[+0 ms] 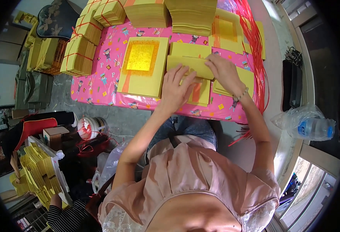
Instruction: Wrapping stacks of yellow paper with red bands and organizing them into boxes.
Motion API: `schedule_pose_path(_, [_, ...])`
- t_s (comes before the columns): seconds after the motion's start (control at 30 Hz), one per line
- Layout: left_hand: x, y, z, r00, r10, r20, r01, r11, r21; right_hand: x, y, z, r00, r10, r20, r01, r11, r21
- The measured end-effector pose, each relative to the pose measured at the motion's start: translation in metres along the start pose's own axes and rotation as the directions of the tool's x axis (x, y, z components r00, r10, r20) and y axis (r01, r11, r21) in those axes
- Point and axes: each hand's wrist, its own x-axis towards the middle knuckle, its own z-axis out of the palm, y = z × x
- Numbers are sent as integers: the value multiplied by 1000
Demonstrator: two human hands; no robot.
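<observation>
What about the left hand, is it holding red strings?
No, the left hand touches the folded yellow paper, while the red strings lie farther right.

Parts of the folded yellow sheet (189, 66) are covered by the left hand (177, 87) and right hand (225, 73); whether it is pinched by the right cannot be told. The tall yellow stacks (191, 17) and red strands (251, 33) are cut off by the upper edge. The jeans (197, 129) are partly hidden beneath the pink-covered table (96, 91).
</observation>
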Motion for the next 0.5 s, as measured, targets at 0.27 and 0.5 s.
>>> schedule_pose_path(0.27, [15,-11,33,980,-66,190,61,998,35,62,55,26,995,76,62,-68,990,-121])
schedule_pose_path(0.5, [17,-25,49,967,-104,234,94,994,55,86,64,49,999,37,36,-26,962,-272])
